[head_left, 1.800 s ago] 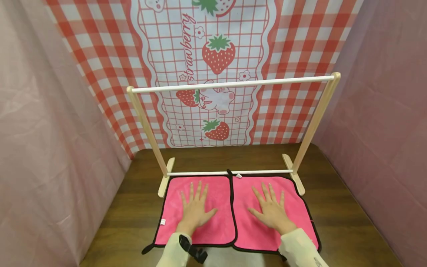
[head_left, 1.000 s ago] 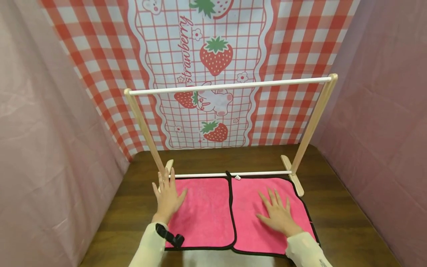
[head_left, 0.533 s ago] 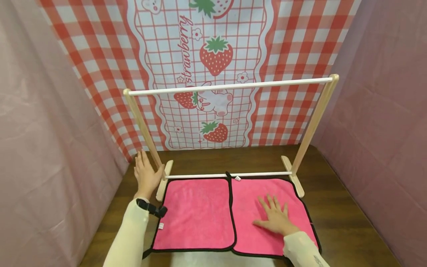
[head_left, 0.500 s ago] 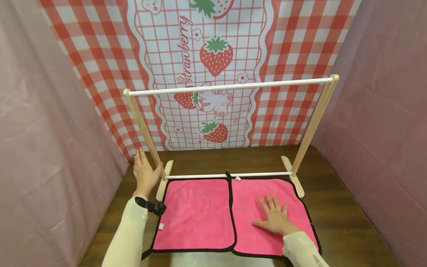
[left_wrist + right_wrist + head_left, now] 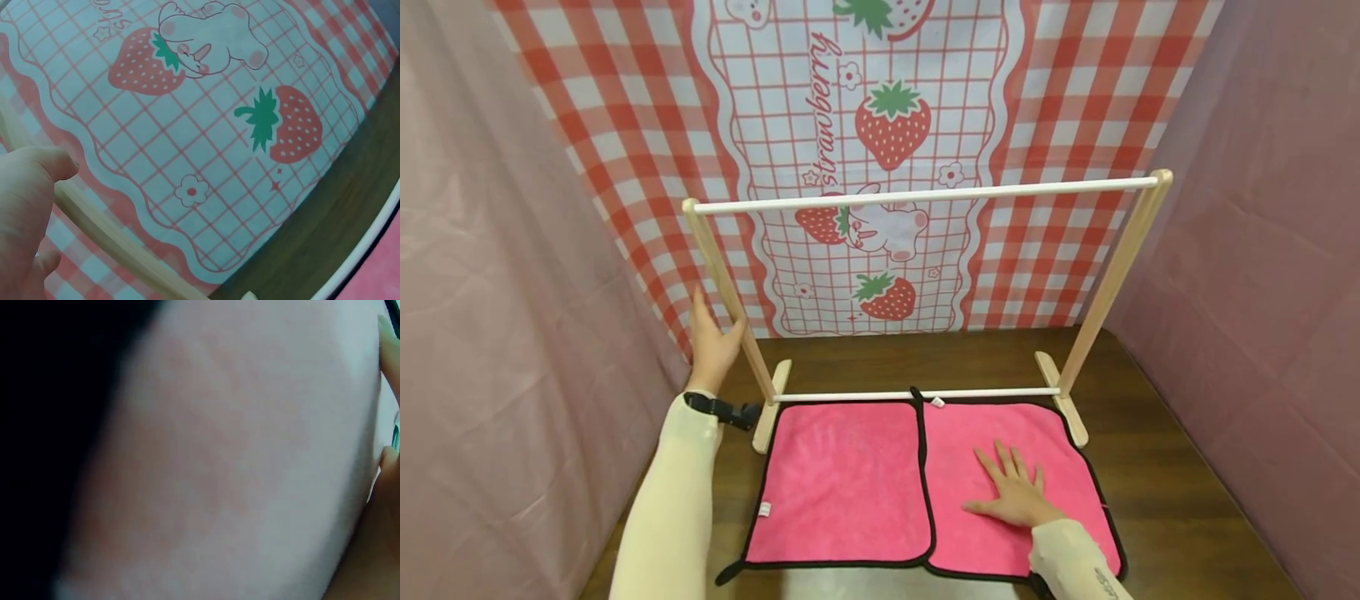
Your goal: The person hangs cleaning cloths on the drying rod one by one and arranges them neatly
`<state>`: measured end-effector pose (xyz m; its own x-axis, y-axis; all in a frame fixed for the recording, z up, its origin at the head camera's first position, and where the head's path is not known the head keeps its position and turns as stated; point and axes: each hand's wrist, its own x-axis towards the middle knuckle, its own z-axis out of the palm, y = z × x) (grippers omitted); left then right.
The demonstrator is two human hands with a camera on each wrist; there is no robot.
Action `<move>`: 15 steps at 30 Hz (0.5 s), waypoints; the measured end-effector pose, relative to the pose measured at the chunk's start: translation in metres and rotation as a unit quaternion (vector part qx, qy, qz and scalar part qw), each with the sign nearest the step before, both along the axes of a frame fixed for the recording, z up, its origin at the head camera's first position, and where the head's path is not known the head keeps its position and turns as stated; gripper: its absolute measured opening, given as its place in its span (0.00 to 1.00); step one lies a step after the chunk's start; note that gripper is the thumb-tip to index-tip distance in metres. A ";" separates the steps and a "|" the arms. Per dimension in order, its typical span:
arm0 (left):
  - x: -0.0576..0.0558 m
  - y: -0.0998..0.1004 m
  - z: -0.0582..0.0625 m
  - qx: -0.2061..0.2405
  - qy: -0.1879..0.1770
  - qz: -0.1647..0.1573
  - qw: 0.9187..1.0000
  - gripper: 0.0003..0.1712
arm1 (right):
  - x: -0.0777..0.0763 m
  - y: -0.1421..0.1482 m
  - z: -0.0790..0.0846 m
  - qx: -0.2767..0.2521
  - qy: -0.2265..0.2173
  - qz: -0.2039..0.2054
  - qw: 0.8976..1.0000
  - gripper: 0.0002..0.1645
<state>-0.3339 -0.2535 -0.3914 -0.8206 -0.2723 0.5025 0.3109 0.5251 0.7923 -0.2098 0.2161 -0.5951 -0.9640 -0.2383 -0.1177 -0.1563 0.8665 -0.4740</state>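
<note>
In the head view, my right hand point(image 5: 1013, 497) rests with spread fingers on the right pink towel point(image 5: 1056, 442). Beside it lies a matching left pink towel point(image 5: 842, 475); both are spread out with black edging and meet along a middle seam. My left hand point(image 5: 711, 350) is raised at the left post of a wooden drying rack point(image 5: 721, 283), fingers pointing up and thumb against or just in front of the post. The left wrist view shows the thumb point(image 5: 59, 165) overlapping the post point(image 5: 106, 234). Skin and a dark blur fill most of the right wrist view.
The rack's white top bar point(image 5: 925, 196) spans above the towels, and its lower bar point(image 5: 842, 396) runs along their far edge. A strawberry-print cloth point(image 5: 891, 125) hangs behind. Pink curtains point(image 5: 512, 317) flank the brown table point(image 5: 1165, 467).
My left hand has left the left towel, moving left and then up along the rack's left post. My right hand stays on the right towel, shifted slightly nearer. The towels lie unchanged.
</note>
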 end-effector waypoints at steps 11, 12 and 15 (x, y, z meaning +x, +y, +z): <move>-0.008 0.004 0.014 0.037 -0.011 -0.045 0.998 0.46 | -0.001 0.006 -0.011 -0.010 0.013 0.003 1.000 0.62; -0.008 0.005 0.014 0.042 -0.011 -0.046 0.998 0.45 | -0.001 0.006 -0.010 -0.010 0.013 0.004 1.000 0.62; -0.008 0.004 0.016 0.047 -0.014 -0.038 0.998 0.43 | -0.002 0.004 -0.008 -0.003 0.009 0.004 1.000 0.62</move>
<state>-0.3422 -0.2499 -0.3754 -0.8543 -0.2530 0.4541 0.3239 0.4243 0.8456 -0.2116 0.2203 -0.6031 -0.9638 -0.2475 -0.0994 -0.1724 0.8625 -0.4757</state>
